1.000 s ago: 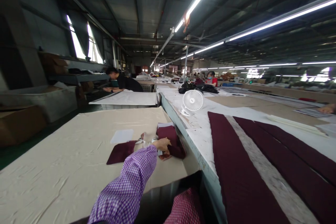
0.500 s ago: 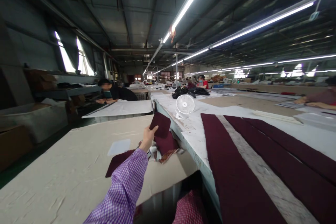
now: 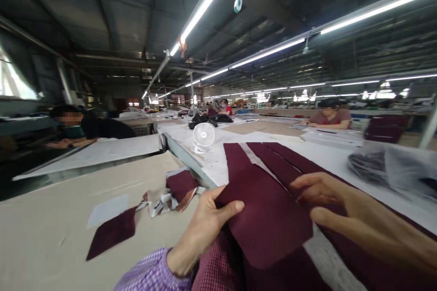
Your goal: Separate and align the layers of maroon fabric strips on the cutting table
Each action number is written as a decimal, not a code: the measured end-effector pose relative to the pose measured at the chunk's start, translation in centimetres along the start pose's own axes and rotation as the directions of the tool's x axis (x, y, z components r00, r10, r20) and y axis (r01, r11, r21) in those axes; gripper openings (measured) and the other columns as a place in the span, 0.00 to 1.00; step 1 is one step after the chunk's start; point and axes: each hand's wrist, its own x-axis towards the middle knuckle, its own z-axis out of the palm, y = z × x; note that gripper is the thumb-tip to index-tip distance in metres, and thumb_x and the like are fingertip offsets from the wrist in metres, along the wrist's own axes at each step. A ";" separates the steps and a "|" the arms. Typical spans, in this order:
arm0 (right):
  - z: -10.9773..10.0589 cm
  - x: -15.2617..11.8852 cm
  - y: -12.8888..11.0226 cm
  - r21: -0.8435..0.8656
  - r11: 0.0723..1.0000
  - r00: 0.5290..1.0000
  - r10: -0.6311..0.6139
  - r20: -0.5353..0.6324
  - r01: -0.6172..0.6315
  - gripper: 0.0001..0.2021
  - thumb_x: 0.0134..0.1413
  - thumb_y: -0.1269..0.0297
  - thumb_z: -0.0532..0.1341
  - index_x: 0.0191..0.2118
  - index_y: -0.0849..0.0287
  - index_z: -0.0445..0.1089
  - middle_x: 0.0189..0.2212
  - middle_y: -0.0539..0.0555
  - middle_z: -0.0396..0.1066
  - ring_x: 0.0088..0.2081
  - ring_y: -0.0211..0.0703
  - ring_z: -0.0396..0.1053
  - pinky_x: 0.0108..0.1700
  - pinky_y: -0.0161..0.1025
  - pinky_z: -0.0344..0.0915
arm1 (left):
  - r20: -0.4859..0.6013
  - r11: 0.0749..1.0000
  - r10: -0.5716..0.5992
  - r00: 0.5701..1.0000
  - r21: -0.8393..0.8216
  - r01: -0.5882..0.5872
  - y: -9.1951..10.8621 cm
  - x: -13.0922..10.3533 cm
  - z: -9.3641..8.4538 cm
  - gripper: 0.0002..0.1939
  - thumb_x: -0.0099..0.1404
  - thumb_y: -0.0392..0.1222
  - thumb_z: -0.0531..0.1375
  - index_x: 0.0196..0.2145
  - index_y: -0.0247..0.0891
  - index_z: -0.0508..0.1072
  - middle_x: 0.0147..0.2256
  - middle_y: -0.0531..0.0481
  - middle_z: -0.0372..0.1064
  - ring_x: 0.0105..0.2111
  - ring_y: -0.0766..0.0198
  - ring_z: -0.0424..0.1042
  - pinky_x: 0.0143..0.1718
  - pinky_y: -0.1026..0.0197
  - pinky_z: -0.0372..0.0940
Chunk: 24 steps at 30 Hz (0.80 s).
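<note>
The left hand (image 3: 205,220) pinches a maroon piece (image 3: 269,218), already lifted, at five o'clock; the right hand (image 3: 329,198), half open, holds nothing visible beside it. Another piece (image 3: 112,233) lies unlifted at eight, long strips (image 3: 278,163) at four.

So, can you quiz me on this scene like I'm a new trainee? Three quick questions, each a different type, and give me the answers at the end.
1. Multiple choice. What does the left hand hold?
A) a roll of tape
B) a piece of maroon cloth
C) a pair of scissors

2. True or false. The white fan stands on the white-topped table.

3. Fill in the blank. The checked sleeve at the left wrist is white and ____.

Key: 1. B; 2. True; 3. purple
</note>
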 end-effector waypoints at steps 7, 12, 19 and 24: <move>2.7 0.0 -3.7 0.385 0.881 0.960 0.227 0.162 -0.274 0.18 0.48 0.48 0.66 0.32 0.59 0.67 0.28 0.51 0.71 0.28 0.39 0.66 0.29 0.34 0.63 | -0.007 0.927 -0.071 0.997 -0.369 0.064 -2.1 -4.1 2.8 0.23 0.53 0.44 0.74 0.48 0.46 0.79 0.46 0.50 0.78 0.46 0.59 0.76 0.49 0.61 0.69; 3.5 0.0 -2.6 0.506 0.802 0.946 0.307 0.107 -0.317 0.20 0.45 0.49 0.70 0.34 0.60 0.69 0.30 0.51 0.72 0.31 0.39 0.67 0.33 0.34 0.65 | 0.390 0.706 -0.135 0.911 -0.607 0.365 -3.7 -5.7 3.2 0.28 0.62 0.57 0.65 0.55 0.39 0.76 0.59 0.40 0.69 0.65 0.45 0.59 0.67 0.46 0.54; 3.9 -0.4 -1.7 0.107 0.965 0.971 0.236 0.047 -0.240 0.16 0.46 0.50 0.67 0.33 0.58 0.69 0.29 0.50 0.70 0.32 0.43 0.68 0.31 0.35 0.65 | 0.124 0.745 -0.283 0.951 -0.596 0.299 -4.3 -5.6 5.8 0.27 0.68 0.43 0.62 0.63 0.37 0.66 0.58 0.36 0.70 0.60 0.45 0.66 0.61 0.43 0.65; 3.7 -0.6 -1.8 -0.122 0.988 0.989 0.083 -0.119 -0.098 0.24 0.53 0.44 0.61 0.20 0.57 0.55 0.17 0.48 0.54 0.21 0.36 0.51 0.20 0.35 0.50 | 0.344 0.657 -0.265 0.901 -0.620 0.430 -4.8 -6.1 6.6 0.31 0.70 0.52 0.58 0.67 0.50 0.59 0.63 0.40 0.65 0.58 0.44 0.68 0.56 0.39 0.69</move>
